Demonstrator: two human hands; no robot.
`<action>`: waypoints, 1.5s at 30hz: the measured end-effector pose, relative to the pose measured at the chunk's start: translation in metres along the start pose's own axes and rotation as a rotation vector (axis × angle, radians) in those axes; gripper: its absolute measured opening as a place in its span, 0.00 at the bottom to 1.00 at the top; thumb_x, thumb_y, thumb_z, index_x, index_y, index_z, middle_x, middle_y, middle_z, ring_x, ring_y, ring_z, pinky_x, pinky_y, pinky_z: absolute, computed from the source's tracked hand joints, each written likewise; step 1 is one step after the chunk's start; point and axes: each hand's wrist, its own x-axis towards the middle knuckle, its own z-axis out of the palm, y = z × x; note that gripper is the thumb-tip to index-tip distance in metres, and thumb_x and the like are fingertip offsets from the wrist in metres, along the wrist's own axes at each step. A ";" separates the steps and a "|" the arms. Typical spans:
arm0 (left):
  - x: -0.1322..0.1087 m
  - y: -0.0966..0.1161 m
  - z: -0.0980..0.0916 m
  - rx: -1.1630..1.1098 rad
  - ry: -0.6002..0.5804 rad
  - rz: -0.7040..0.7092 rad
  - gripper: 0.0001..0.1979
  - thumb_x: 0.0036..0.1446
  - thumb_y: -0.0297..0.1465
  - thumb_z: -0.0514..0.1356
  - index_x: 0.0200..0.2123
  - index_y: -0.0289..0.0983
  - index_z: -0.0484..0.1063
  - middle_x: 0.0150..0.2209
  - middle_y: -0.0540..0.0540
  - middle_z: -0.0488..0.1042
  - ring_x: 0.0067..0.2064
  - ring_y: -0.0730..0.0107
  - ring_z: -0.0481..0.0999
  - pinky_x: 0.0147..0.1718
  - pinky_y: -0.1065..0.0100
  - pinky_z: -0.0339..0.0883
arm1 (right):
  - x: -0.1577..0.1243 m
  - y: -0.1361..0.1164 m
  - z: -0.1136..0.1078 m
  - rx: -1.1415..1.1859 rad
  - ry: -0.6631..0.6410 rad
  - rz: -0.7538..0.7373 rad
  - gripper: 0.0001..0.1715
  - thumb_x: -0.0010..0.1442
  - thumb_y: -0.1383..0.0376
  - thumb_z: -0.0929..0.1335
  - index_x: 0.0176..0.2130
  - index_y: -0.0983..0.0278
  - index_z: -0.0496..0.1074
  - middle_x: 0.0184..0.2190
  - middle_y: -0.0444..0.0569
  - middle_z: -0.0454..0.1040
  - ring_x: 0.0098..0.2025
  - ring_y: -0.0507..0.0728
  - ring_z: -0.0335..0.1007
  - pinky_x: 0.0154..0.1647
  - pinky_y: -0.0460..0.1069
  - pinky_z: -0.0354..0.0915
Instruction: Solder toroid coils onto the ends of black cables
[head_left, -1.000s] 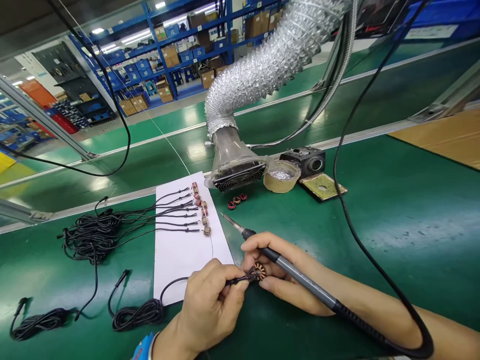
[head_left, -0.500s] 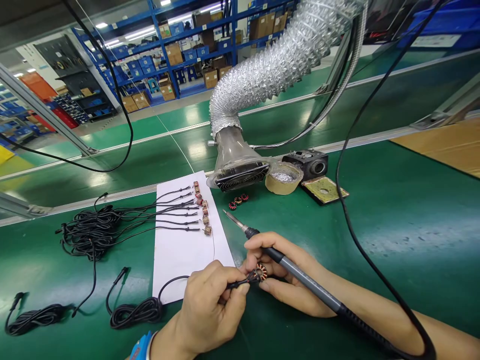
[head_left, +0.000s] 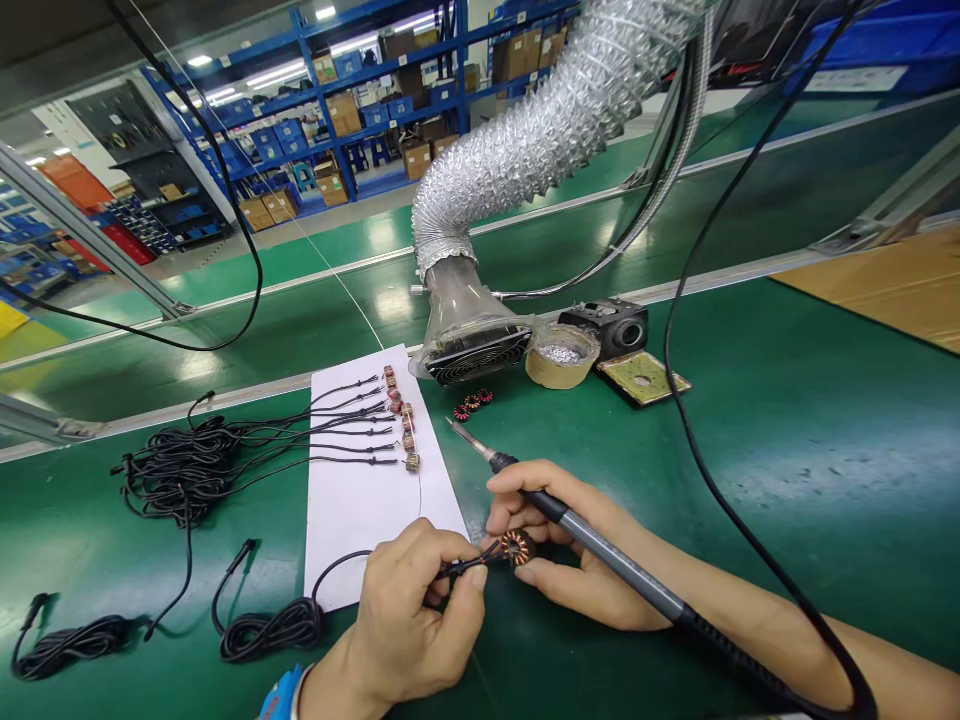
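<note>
Cable, thin, black point(head_left: 459, 567): pinched in closed left hand point(head_left: 420, 612). Held copper-wound ring point(head_left: 525, 547) and grey soldering iron point(head_left: 611, 555) in half-curled right hand point(head_left: 596, 590).

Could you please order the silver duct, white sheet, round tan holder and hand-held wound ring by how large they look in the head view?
Largest to smallest:
silver duct
white sheet
round tan holder
wound ring in the right hand
</note>
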 end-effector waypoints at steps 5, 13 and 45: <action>0.000 0.000 0.001 0.001 0.006 -0.008 0.03 0.56 0.24 0.56 0.33 0.36 0.69 0.21 0.53 0.63 0.18 0.79 0.62 0.18 0.75 0.56 | -0.001 0.002 -0.001 0.063 -0.030 0.028 0.36 0.51 0.81 0.65 0.55 0.56 0.57 0.41 0.45 0.67 0.40 0.50 0.73 0.41 0.46 0.71; -0.002 -0.002 0.007 -0.022 -0.070 -0.003 0.04 0.57 0.24 0.56 0.33 0.35 0.71 0.22 0.51 0.66 0.20 0.78 0.63 0.19 0.75 0.57 | -0.004 0.009 0.002 0.106 -0.059 0.112 0.22 0.61 0.71 0.65 0.54 0.59 0.59 0.34 0.43 0.67 0.33 0.49 0.67 0.34 0.46 0.67; -0.004 0.000 -0.013 0.135 0.007 -0.065 0.22 0.48 0.29 0.59 0.48 0.31 0.63 0.33 0.44 0.66 0.34 0.63 0.67 0.31 0.64 0.63 | -0.017 0.020 -0.003 -0.754 0.233 -0.473 0.25 0.57 0.74 0.68 0.51 0.52 0.68 0.37 0.45 0.77 0.38 0.58 0.76 0.39 0.50 0.71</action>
